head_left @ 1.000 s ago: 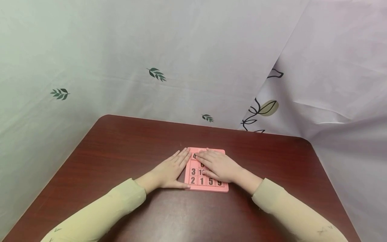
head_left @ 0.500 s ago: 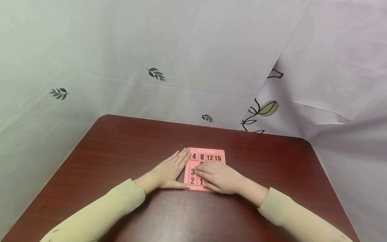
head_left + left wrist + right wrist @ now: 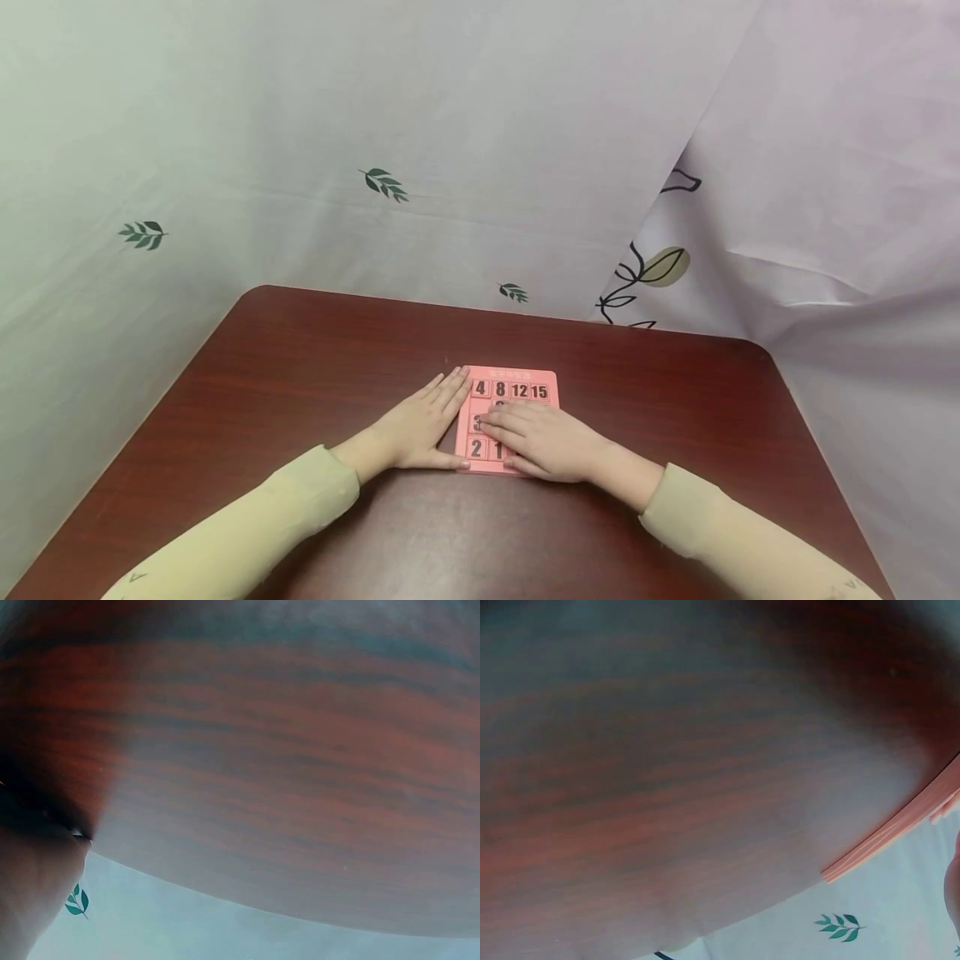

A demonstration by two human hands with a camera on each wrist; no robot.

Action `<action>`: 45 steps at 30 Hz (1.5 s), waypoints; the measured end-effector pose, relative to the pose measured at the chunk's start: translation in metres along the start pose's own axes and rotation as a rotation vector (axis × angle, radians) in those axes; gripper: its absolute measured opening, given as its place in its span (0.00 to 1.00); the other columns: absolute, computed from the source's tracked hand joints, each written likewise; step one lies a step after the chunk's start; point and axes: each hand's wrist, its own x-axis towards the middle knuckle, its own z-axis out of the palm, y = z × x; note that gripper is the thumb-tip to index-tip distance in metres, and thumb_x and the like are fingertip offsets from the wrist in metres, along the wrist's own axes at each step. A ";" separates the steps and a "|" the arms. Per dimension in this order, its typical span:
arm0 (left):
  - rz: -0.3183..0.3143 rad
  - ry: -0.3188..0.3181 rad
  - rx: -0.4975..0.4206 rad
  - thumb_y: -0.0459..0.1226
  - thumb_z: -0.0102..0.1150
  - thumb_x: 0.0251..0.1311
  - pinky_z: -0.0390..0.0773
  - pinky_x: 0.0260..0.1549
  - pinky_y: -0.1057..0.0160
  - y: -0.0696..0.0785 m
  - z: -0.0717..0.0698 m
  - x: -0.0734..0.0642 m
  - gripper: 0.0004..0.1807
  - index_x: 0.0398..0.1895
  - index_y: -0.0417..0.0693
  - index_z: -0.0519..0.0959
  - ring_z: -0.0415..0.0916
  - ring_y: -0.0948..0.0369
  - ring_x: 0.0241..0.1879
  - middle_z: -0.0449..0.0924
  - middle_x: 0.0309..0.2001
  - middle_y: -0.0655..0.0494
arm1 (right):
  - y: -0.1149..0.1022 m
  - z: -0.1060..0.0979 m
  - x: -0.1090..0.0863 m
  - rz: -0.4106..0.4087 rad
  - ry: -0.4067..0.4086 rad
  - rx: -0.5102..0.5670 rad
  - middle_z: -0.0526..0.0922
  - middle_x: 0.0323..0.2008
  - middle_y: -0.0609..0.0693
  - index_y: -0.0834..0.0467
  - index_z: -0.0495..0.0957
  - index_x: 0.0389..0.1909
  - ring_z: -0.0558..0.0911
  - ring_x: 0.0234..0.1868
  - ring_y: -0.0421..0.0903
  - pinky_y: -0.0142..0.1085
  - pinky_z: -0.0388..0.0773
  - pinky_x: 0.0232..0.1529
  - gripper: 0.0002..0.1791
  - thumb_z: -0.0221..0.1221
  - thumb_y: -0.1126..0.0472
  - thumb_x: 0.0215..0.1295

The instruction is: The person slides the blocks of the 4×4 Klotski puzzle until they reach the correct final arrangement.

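Note:
A flat pink number sliding puzzle (image 3: 520, 390) lies on the table between both hands in the head view. Its top row reads 4, 8, 12, 15; tiles 3, 2 and 1 show at the lower left. My left hand (image 3: 420, 425) lies along its left edge, fingers straight, thumb at the near left corner. Across the lower right tiles rests my right hand (image 3: 551, 442), its extended fingertips by the 3 tile, hiding much of the lower rows. The right wrist view catches the puzzle's layered pink side (image 3: 900, 836). Part of the left hand (image 3: 34, 892) fills the left wrist view's corner.
The dark red-brown wooden table (image 3: 330, 350) has rounded far corners. Pale cloth (image 3: 465, 125) with a leaf print hangs behind and beside it. Light yellow-green sleeves (image 3: 255, 517) cover both forearms.
My right hand has slid from the puzzle's upper rows toward its near side, uncovering the top row and covering more of the bottom tiles. The left hand stays put.

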 end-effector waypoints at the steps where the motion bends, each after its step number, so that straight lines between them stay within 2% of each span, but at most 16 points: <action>1: 0.001 0.000 -0.001 0.74 0.53 0.63 0.52 0.85 0.48 0.000 0.000 0.000 0.66 0.84 0.31 0.48 0.44 0.44 0.87 0.42 0.86 0.34 | 0.000 0.000 0.000 0.003 -0.001 -0.006 0.79 0.72 0.50 0.55 0.73 0.75 0.76 0.75 0.48 0.45 0.72 0.78 0.31 0.57 0.46 0.78; 8: 0.009 -0.001 -0.002 0.74 0.53 0.63 0.53 0.85 0.47 0.002 0.000 0.000 0.66 0.84 0.31 0.49 0.44 0.43 0.86 0.43 0.86 0.34 | 0.004 0.001 0.000 0.033 -0.037 -0.021 0.78 0.73 0.51 0.56 0.73 0.76 0.76 0.76 0.48 0.44 0.72 0.78 0.32 0.56 0.45 0.79; 17: 0.019 0.010 -0.007 0.73 0.54 0.63 0.54 0.85 0.46 0.004 0.002 0.002 0.65 0.84 0.30 0.51 0.45 0.42 0.86 0.44 0.86 0.33 | 0.010 0.004 0.003 0.125 -0.077 0.014 0.75 0.76 0.51 0.56 0.71 0.77 0.73 0.78 0.49 0.46 0.69 0.80 0.33 0.54 0.43 0.80; 21: 0.013 0.005 0.004 0.74 0.53 0.63 0.53 0.85 0.46 0.003 0.003 0.002 0.65 0.84 0.31 0.51 0.44 0.43 0.86 0.43 0.86 0.34 | 0.002 0.001 -0.001 0.082 -0.038 -0.002 0.76 0.75 0.51 0.57 0.72 0.77 0.74 0.77 0.49 0.46 0.71 0.79 0.33 0.56 0.44 0.79; 27: 0.005 -0.002 0.004 0.75 0.52 0.64 0.52 0.85 0.47 0.002 0.003 0.001 0.66 0.84 0.32 0.49 0.43 0.44 0.87 0.42 0.86 0.34 | -0.014 -0.001 -0.007 -0.035 0.039 -0.023 0.79 0.72 0.51 0.57 0.73 0.75 0.77 0.75 0.48 0.44 0.73 0.77 0.34 0.59 0.43 0.77; 35: 0.000 0.006 0.000 0.75 0.53 0.63 0.53 0.85 0.48 0.001 0.002 0.000 0.67 0.84 0.31 0.48 0.43 0.44 0.87 0.42 0.86 0.34 | -0.026 -0.001 -0.012 -0.118 0.041 -0.044 0.77 0.73 0.52 0.59 0.72 0.75 0.76 0.75 0.48 0.44 0.74 0.76 0.35 0.57 0.42 0.78; 41: 0.000 0.007 -0.003 0.75 0.53 0.63 0.53 0.85 0.48 0.000 0.002 0.000 0.67 0.84 0.31 0.48 0.44 0.44 0.87 0.42 0.86 0.34 | -0.025 -0.002 -0.011 -0.124 0.022 -0.053 0.76 0.74 0.51 0.59 0.70 0.77 0.75 0.76 0.48 0.43 0.73 0.77 0.35 0.56 0.42 0.78; 45: -0.001 0.006 0.003 0.75 0.52 0.63 0.53 0.85 0.48 0.000 0.002 0.000 0.67 0.84 0.31 0.48 0.44 0.44 0.87 0.42 0.86 0.34 | -0.021 -0.002 -0.010 -0.088 0.000 -0.055 0.75 0.75 0.50 0.57 0.69 0.78 0.74 0.77 0.47 0.43 0.72 0.78 0.35 0.56 0.41 0.79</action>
